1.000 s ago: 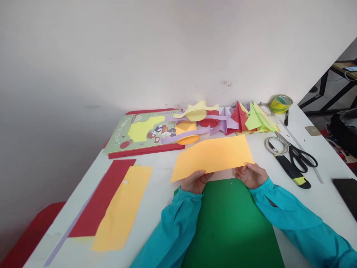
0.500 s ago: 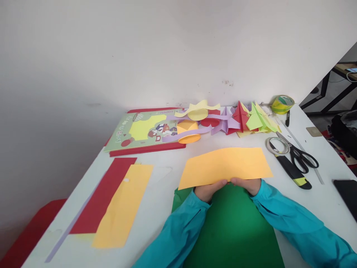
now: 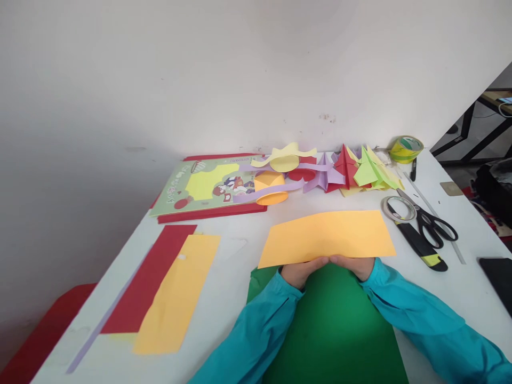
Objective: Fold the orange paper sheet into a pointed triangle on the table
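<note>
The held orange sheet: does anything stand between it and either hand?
Nothing visible does: the left hand and the right hand touch the orange sheet directly along its near edge. What lies beneath it is hidden.

The held paper [image 3: 326, 237] is plain orange; the 2 sleeves [image 3: 256, 325] are teal, the large sheet [image 3: 336, 330] beneath green. The long strip [image 3: 176, 298] is yellow-orange with 1 white spot, the narrower-showing sheet [image 3: 142, 285] red, the thin ribbon [image 3: 108, 317] pale purple. The printed pad [image 3: 206, 186] is pale green with a yellow panel. The paper planes [image 3: 346, 170] show purple, red, lime and yellow; the tape roll [image 3: 400, 154], yellow and green.
</note>
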The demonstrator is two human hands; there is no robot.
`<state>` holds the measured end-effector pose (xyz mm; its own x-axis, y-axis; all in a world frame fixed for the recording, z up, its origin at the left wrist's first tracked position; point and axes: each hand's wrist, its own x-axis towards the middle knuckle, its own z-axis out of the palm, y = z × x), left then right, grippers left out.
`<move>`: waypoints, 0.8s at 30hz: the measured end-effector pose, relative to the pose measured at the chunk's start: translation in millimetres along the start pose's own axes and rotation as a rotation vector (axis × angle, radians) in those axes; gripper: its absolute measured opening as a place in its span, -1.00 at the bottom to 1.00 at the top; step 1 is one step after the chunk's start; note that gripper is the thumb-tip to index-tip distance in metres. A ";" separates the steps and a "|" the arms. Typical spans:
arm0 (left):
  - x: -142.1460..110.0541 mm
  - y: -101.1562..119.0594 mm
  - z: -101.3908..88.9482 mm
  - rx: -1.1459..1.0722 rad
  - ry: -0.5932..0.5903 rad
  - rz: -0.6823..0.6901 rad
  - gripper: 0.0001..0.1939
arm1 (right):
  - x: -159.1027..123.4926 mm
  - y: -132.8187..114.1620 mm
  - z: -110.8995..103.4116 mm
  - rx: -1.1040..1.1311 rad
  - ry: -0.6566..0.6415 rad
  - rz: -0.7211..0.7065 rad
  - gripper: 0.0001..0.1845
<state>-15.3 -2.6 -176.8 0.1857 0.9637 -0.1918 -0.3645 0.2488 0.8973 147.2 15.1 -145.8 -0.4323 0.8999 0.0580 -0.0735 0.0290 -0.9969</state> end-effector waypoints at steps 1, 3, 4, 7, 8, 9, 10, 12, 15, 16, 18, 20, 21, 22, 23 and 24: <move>-0.8 2.2 2.5 -0.037 0.004 -0.003 -0.35 | 0.0 0.0 -0.1 0.003 0.002 0.003 -0.43; -2.5 6.1 6.2 -0.117 0.005 -0.027 -0.33 | 0.3 -0.1 -0.2 0.012 0.011 0.003 -0.40; -3.3 7.6 7.3 -0.155 0.003 -0.049 -0.32 | 0.5 0.4 -0.4 0.018 0.018 0.001 -0.39; -5.2 10.7 7.4 -0.225 0.009 -0.120 -0.34 | 0.4 6.0 -1.7 0.055 0.045 0.009 -0.39; -5.6 11.3 6.6 -0.236 0.011 -0.137 -0.36 | 0.0 8.9 -2.3 0.075 0.049 0.013 -0.40; -5.9 11.9 5.7 -0.243 0.012 -0.148 -0.37 | -0.5 11.9 -2.9 0.097 0.049 0.017 -0.41; -6.0 12.3 4.8 -0.248 0.012 -0.156 -0.39 | -1.1 14.9 -3.4 0.122 0.047 0.021 -0.43; -5.8 13.2 2.8 -0.259 0.016 -0.162 -0.41 | -2.1 19.5 -4.3 0.179 0.054 0.027 -0.48; -4.4 14.8 0.1 -0.285 0.037 -0.140 -0.42 | -2.6 23.4 -5.6 0.253 0.093 0.030 -0.57; -3.7 15.6 -0.8 -0.294 0.047 -0.128 -0.41 | -2.4 24.5 -6.3 0.267 0.107 0.029 -0.60; -2.2 17.4 -2.5 -0.313 0.064 -0.108 -0.38 | -1.6 27.0 -8.2 0.272 0.131 0.031 -0.66; -0.9 19.3 -3.7 -0.332 0.077 -0.097 -0.37 | -0.8 30.5 -10.4 0.263 0.164 0.032 -0.68; -0.5 20.1 -4.1 -0.341 0.083 -0.092 -0.36 | -0.6 32.4 -11.5 0.258 0.181 0.032 -0.68; -0.2 20.6 -4.3 -0.350 0.089 -0.087 -0.36 | -0.4 34.3 -12.4 0.254 0.195 0.033 -0.67; 0.0 21.0 -4.3 -0.357 0.094 -0.082 -0.35 | -0.4 36.0 -13.3 0.250 0.205 0.035 -0.66; 0.2 21.2 -4.2 -0.363 0.097 -0.076 -0.34 | -0.5 37.4 -14.0 0.247 0.214 0.037 -0.65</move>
<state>-26.8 3.3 -159.4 0.1437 0.9414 -0.3052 -0.6560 0.3215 0.6829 157.3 21.8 -183.9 -0.2425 0.9700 -0.0171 -0.2885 -0.0889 -0.9533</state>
